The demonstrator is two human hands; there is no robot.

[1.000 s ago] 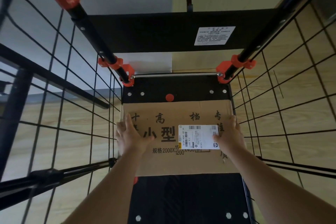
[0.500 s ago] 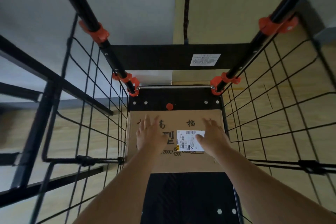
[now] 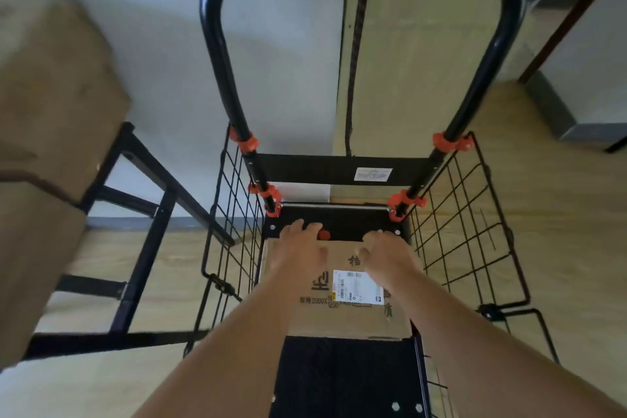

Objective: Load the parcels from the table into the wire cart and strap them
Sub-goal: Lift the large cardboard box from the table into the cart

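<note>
**Item 1. Flat brown cardboard parcel [image 3: 342, 319], black printed characters, white barcode label [image 3: 358, 285].**
Location: lying flat on the black base plate of the black wire-mesh cart [image 3: 470, 234], under both hands, its near edge towards the forearms. Position unchanged over the last second. Judged seated.

**Item 2. Left hand [image 3: 300, 246].**
A second ago it clasped the parcel's left edge, then lay flat on the top face. Now it is at the far edge, fingers spread and loose, gripping nothing. The fingertips reach past the cardboard to just beside the orange round stud [image 3: 324, 234]. Blur hides whether it touches the parcel.

**Item 3. Right hand [image 3: 390, 256].**
Same course, from the right edge to the top face to the far edge. Fingers spread, holding nothing, just beyond the label. Contact cannot be told.

**Item 4. Viewpoint.**
It has risen, so the curved black tube handle [image 3: 220, 44] and a dark braided cord [image 3: 356, 61] hanging beyond the hands now show.

**Item 5. Blurred brown mass on a black frame [image 3: 51, 105].**
Well left of the left hand. Whether it is a table top or a parcel cannot be told.

**Assessment.**
Release of this parcel appears complete. The bare base plate nearer the forearms leaves room. Further loading and the strapping are not yet done, and the cord is a likely strap.
</note>
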